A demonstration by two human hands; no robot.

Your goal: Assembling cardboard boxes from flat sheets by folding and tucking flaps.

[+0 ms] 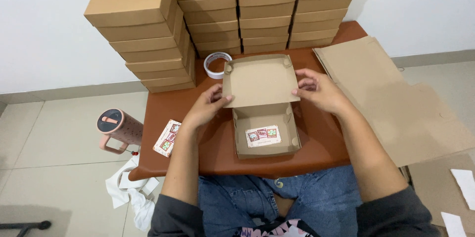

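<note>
A brown cardboard box (266,152) lies open on the small brown table (217,154) in front of me. Its lid (258,79) stands tilted up at the far side. My left hand (207,107) grips the lid's left edge and my right hand (320,90) grips its right edge. Inside the box base lies a small printed card (263,136) with coloured pictures.
Stacks of shut cardboard boxes (148,34) fill the back of the table. A roll of white tape (216,65) lies beside them. More cards (167,138) sit at the left edge. Flat cardboard sheets (396,98) lie at right. A pink tumbler (118,128) and white cloth (129,192) are on the floor.
</note>
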